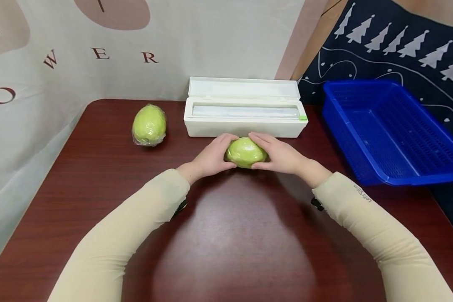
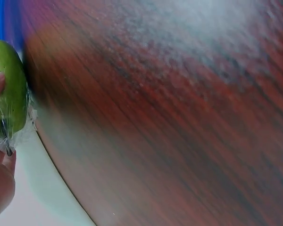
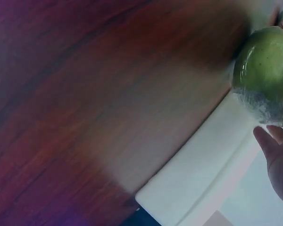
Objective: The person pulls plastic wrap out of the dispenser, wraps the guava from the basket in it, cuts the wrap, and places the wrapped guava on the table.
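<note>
A green fruit (image 1: 246,152) in clear plastic film lies between my two hands in the middle of the head view. My left hand (image 1: 214,156) holds its left end, thumb on the near side and fingers on the far side. The other end is held by my right hand (image 1: 283,156) in the same way. In the left wrist view, crinkled film gathers around a dark stem at the end of the fruit (image 2: 12,89). Bunched film also covers part of the fruit (image 3: 264,70) in the right wrist view. A second film-wrapped green fruit (image 1: 149,125) sits to the left.
Just behind my hands stands a white cling-film box (image 1: 245,128), lid raised, a roll inside. A blue plastic basket (image 1: 366,138) is on the right. The dark red wooden table (image 1: 234,243) meets a printed cloth (image 1: 230,37) at the back.
</note>
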Motion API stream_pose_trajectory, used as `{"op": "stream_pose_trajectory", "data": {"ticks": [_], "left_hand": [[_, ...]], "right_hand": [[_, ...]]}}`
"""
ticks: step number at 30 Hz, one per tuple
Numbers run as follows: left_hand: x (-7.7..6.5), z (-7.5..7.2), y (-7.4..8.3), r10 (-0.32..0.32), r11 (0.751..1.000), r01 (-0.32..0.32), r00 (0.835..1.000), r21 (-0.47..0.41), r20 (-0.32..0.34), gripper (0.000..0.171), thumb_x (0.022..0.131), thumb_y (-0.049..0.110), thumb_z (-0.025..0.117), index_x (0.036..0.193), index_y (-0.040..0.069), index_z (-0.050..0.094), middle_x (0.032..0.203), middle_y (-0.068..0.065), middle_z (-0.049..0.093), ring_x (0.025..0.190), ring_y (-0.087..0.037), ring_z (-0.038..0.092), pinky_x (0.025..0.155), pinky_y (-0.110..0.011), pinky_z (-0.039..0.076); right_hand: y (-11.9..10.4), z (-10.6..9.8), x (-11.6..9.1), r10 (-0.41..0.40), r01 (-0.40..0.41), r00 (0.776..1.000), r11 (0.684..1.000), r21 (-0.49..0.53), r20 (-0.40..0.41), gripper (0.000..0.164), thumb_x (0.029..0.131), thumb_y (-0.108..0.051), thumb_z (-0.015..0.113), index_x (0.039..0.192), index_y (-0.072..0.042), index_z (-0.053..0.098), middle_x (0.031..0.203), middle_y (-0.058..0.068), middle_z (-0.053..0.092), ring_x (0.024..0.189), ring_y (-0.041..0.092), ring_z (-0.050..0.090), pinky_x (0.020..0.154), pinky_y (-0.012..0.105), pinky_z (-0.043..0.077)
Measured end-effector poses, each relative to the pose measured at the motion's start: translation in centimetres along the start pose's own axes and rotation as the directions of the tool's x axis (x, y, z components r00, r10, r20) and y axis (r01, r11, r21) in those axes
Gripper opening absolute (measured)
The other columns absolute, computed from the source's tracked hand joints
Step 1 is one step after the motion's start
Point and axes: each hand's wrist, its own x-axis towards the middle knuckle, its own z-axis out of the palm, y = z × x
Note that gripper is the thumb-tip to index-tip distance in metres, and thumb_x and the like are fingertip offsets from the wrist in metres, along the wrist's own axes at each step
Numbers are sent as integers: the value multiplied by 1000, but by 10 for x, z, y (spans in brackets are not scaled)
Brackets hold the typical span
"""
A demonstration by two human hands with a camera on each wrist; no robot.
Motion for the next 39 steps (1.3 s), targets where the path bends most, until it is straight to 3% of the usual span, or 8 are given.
{"op": "stream_pose_trajectory", "data": {"ticks": [5,11,15,21,28,33,36,39], "left_hand": [[2,0,1,-16,1000,16,1000,-6,9,67,79,18,74,134,4,40,133,-11,45,125,-24,44,108,-37,34],[5,-3,3,-49,999,49,999,-15,21,70,80,21,74,137,3,38,137,-13,45,127,-25,43,109,-38,34],[5,-3,2,-93,994,94,995,-53,26,75,80,23,74,138,0,33,138,-16,44,128,-27,44,109,-39,35],[3,-5,-2,-137,972,145,989,-183,55,61,80,24,74,125,3,38,127,-17,53,119,-26,51,101,-39,42],[1,-7,-4,-155,954,174,983,-246,96,58,81,24,72,124,5,38,126,-16,53,121,-26,50,102,-39,40],[1,-2,-2,-139,970,152,987,-192,76,69,74,25,78,126,2,38,126,-15,49,120,-26,47,105,-38,37],[2,1,-1,-129,986,132,991,-104,38,71,71,26,80,125,1,40,126,-14,46,120,-27,44,106,-39,35],[1,2,0,-134,988,135,991,-74,27,68,72,27,80,124,1,42,124,-14,46,118,-27,43,105,-40,35]], "right_hand": [[4,2,-1,28,-28,998,1000,1,56,102,73,-33,80,147,1,19,149,19,29,135,32,34,106,45,37],[9,6,4,10,-11,999,1000,9,31,101,70,-19,82,145,7,19,145,24,34,132,35,38,108,46,36],[10,6,7,47,-50,998,992,115,33,100,69,-15,82,144,7,20,143,25,35,129,36,40,108,47,34],[13,5,6,121,-132,991,938,319,54,91,67,-12,83,138,4,28,141,24,38,126,36,43,106,49,35],[16,4,5,141,-151,989,925,350,52,88,66,-15,84,139,1,37,128,21,38,116,32,42,101,48,38],[16,3,4,163,-177,984,922,345,68,89,67,-15,84,140,2,36,125,20,40,113,31,45,100,47,39],[16,3,4,181,-203,979,907,368,95,90,68,-15,83,142,1,34,125,20,39,115,31,43,102,47,37],[16,3,3,203,-236,971,886,399,124,94,68,-15,82,144,-1,29,129,21,37,118,32,41,104,47,35]]}}
